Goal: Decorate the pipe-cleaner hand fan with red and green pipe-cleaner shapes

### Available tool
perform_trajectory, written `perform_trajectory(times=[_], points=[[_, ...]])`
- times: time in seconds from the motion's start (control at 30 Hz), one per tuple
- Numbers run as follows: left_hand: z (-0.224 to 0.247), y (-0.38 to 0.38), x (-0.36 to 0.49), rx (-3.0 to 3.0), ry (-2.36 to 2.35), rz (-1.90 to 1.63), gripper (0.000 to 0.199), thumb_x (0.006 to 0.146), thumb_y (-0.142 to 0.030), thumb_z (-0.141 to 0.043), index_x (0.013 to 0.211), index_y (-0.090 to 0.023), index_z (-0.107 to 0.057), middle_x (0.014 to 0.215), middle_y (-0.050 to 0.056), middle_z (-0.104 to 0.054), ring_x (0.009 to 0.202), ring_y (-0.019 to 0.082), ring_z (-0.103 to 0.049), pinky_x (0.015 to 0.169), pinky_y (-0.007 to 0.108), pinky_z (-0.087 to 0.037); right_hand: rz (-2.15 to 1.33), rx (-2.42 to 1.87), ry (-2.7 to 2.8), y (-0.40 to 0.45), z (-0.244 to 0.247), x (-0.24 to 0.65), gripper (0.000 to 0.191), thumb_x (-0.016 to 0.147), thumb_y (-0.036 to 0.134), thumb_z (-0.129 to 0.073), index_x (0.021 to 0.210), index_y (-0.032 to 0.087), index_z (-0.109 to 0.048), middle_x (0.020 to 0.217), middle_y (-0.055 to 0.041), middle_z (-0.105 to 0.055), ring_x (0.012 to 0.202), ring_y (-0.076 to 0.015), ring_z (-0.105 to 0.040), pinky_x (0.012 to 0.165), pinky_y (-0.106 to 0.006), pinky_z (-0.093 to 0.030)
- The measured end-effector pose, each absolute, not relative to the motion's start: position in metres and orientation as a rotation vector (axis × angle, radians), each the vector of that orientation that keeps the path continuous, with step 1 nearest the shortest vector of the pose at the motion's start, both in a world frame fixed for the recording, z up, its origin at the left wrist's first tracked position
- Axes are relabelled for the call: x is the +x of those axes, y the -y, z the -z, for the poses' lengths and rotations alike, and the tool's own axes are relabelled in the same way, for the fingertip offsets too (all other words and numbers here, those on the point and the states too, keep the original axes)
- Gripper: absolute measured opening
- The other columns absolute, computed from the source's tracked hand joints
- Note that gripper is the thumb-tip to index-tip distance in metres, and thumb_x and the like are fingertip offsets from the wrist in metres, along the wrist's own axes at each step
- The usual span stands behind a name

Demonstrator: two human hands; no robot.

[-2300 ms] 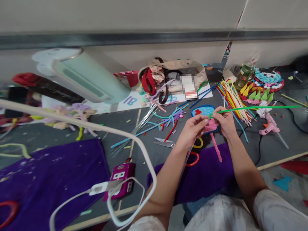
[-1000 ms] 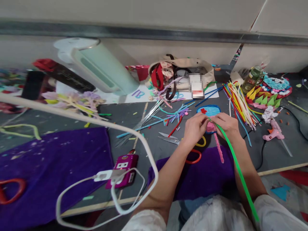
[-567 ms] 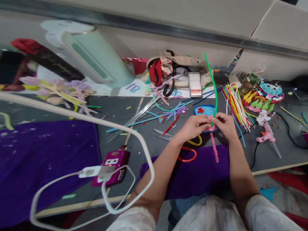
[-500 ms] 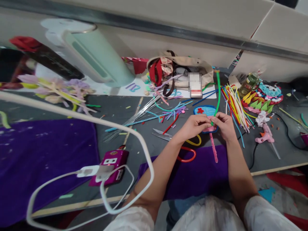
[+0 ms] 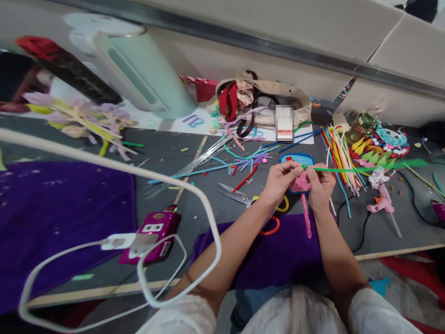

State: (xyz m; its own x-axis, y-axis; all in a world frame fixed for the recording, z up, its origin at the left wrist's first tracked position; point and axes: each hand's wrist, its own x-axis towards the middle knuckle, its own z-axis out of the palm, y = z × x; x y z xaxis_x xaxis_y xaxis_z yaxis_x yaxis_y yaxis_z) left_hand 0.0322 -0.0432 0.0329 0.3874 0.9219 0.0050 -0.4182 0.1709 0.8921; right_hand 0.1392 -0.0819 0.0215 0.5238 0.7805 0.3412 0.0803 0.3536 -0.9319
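Observation:
A green pipe cleaner [image 5: 342, 170] stretches out to the right from between my hands, its far end blurred. My left hand [image 5: 281, 182] pinches its near end with thumb and fingers. Right beside it, my right hand [image 5: 320, 184] is closed on the same green strip. Beneath the hands lies a flat blue and pink piece [image 5: 301, 160] with a red flower shape and a twisted pink stem [image 5: 306, 218]; the hands partly cover it. Scissors with yellow and red handles [image 5: 239, 195] lie left of it, partly under my left forearm.
A purple power strip [image 5: 160, 232] with white cables [image 5: 194, 185] is at the left front. Pipe cleaners [image 5: 342, 155], a pink glue gun [image 5: 382, 202] and a glass jar [image 5: 363, 124] stand at right. Behind are a cloth bag [image 5: 299, 104] and a mint-green container [image 5: 149, 74].
The green pipe cleaner has swung from upright to lying out toward the right. Both hands have turned slightly and still hold it. The view has shifted a little.

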Motion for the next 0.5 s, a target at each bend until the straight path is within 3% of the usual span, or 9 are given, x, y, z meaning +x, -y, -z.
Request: perform_trajectory(times=[0.13, 0.33, 0.5], points=[[-0.034, 0.042, 0.031, 0.989, -0.678, -1.063, 0.035, 0.063, -0.046, -0.084, 0.071, -0.015, -0.07, 0.053, -0.005, -0.045, 0.046, 0.005, -0.029, 0.046, 0.021, -0.021, -0.203, -1.242, 1.255, 0.086, -0.018, 0.147, 0.012, 0.088, 0.034, -0.064, 0.082, 0.025, -0.069, 0.081, -0.0038, -0.067, 0.081, -0.02, -0.061, 0.081, -0.039, -0.05], [-0.026, 0.027, 0.022, 1.354, -0.816, -1.114, 0.021, 0.072, -0.034, -0.074, 0.064, -0.015, -0.069, 0.064, 0.002, -0.062, 0.061, 0.011, -0.05, 0.059, 0.023, -0.037, -0.025, -1.264, 1.584, 0.086, -0.015, 0.164, 0.014, 0.091, 0.026, -0.06, 0.089, 0.025, -0.074, 0.083, -0.0063, -0.071, 0.082, -0.0212, -0.064, 0.079, -0.039, -0.052], [-0.02, 0.02, 0.015, 1.672, -0.855, -0.968, 0.016, 0.074, -0.027, -0.068, 0.064, -0.015, -0.07, 0.061, 0.001, -0.06, 0.06, 0.012, -0.05, 0.058, 0.023, -0.035, -0.073, -1.219, 1.683, 0.083, -0.017, 0.172, 0.014, 0.091, 0.024, -0.061, 0.09, 0.024, -0.075, 0.085, -0.007, -0.07, 0.082, -0.0202, -0.065, 0.076, -0.036, -0.054]])
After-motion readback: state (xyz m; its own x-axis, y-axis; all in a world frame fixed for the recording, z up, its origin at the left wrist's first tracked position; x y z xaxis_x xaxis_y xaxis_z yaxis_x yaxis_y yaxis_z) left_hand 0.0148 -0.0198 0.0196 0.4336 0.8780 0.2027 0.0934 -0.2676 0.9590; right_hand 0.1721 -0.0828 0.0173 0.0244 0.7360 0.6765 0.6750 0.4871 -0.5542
